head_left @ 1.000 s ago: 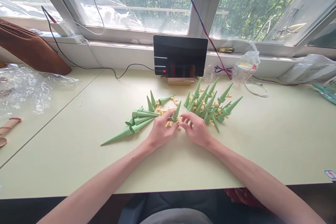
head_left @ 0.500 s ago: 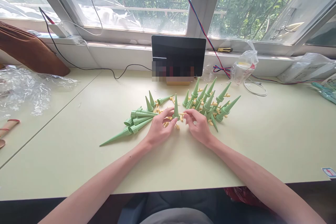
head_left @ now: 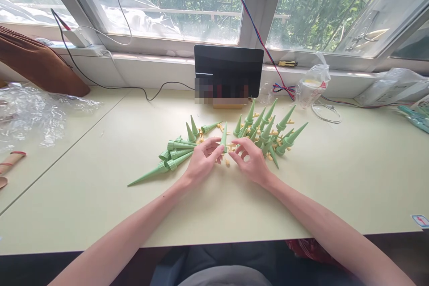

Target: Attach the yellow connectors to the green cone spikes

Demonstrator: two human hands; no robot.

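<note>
- Green plastic spike [head_left: 224, 137], one, at the centre of the frame: held near upright, tip toward the top of the frame, between thumb and fingers of the left hand [head_left: 204, 158].
- Left hand, just left of centre: closed on the spike's lower part. Gripping there seemed meant to steady the piece and leave its right side free.
- Right hand [head_left: 250, 158], just right of centre: partly open, thumb and forefinger curved with a gap between them, no item evidently gripped. Its fingertips were just beside the spike, on the opposite side from the left hand.
- Yellow fitting [head_left: 231, 145], small: between the spike and the right forefinger. Whether it was joined to the spike, or touched by that finger, could not be told.
- Green spikes without visible fittings [head_left: 181, 154], several: lying left of centre, beside the left hand, some heaped together; probably placed for easy reach from that side.
- Green spikes with yellow fittings [head_left: 267, 132], many: massed right of centre, beyond the right hand, mostly tip upward; their broad bases presumably let them stand so.
- Yellow piece [head_left: 227, 162], loose: on the worktop [head_left: 214, 214], below the held spike, between both hands.
</note>
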